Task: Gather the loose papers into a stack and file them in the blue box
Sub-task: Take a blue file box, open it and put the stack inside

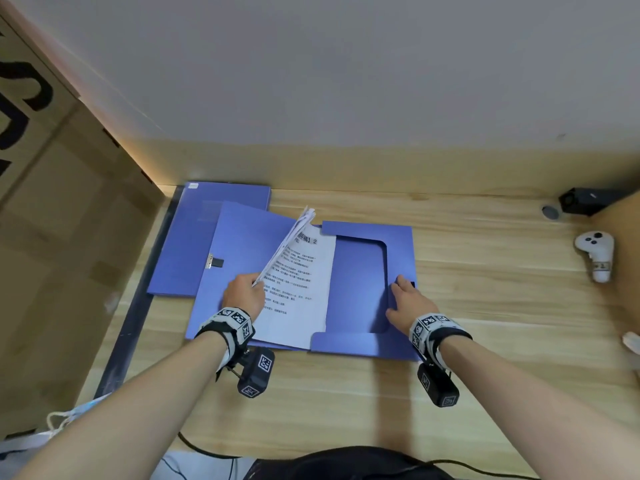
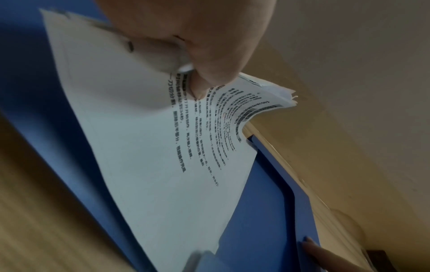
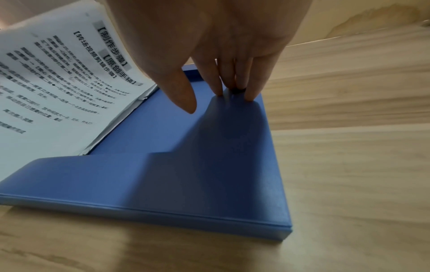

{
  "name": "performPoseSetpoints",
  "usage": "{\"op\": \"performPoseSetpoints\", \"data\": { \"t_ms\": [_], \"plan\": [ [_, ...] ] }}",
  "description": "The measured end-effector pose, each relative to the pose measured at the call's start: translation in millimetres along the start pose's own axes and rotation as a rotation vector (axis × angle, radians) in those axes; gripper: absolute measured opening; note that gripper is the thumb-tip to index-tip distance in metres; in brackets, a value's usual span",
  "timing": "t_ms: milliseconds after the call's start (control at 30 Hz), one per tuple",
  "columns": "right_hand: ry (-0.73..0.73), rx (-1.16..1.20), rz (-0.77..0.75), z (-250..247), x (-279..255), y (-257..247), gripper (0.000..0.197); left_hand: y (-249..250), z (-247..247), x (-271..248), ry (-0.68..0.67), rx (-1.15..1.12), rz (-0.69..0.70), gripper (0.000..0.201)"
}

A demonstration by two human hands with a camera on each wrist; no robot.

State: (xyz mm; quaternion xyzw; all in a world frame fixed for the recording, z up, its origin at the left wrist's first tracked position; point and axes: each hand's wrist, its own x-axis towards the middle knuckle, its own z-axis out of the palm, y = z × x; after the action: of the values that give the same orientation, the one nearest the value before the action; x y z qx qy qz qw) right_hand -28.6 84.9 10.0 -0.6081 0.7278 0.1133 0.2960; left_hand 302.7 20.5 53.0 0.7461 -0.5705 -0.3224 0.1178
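A blue file box [image 1: 360,278] lies open and flat on the wooden desk, its lid [image 1: 242,237] folded out to the left. Printed white papers [image 1: 298,289] lie partly inside it, slid under the flaps. My left hand [image 1: 244,294] pinches the papers' left edge [image 2: 186,73] and lifts it, so the sheets [image 1: 291,240] fan upward. My right hand [image 1: 407,301] rests with straight fingers [image 3: 251,90] on the box's right flap [image 3: 232,138], pressing it down. A second blue box [image 1: 194,244] lies underneath at the back left.
A large cardboard box [image 1: 59,202] stands along the left. A white game controller [image 1: 597,254] and a black device [image 1: 585,200] sit at the far right. Cables [image 1: 207,452] run along the desk's near edge. Bare wood [image 1: 485,244] lies right of the box.
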Motion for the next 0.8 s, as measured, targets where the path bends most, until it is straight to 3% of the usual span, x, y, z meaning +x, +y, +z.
{"op": "performPoseSetpoints", "data": {
  "t_ms": [300, 533, 633, 800],
  "plan": [
    [0.082, -0.075, -0.051, 8.2, -6.9, 1.4, 0.068, 11.5, 72.7, -8.4, -0.123, -0.239, -0.152, 0.027],
    [0.106, -0.173, -0.084, 17.4, -10.9, -5.8, 0.053, 23.8, 111.6, -7.9, -0.263, -0.362, -0.140, 0.012],
    [0.135, -0.237, -0.079, 24.0, -9.1, -10.0, 0.046, 36.6, 118.8, -6.9, -0.277, -0.371, -0.148, 0.016],
    [0.180, -0.233, -0.050, 26.0, -7.6, -11.2, 0.039, 43.0, 123.0, 0.3, -0.150, -0.249, -0.201, 0.026]
  ]
}}
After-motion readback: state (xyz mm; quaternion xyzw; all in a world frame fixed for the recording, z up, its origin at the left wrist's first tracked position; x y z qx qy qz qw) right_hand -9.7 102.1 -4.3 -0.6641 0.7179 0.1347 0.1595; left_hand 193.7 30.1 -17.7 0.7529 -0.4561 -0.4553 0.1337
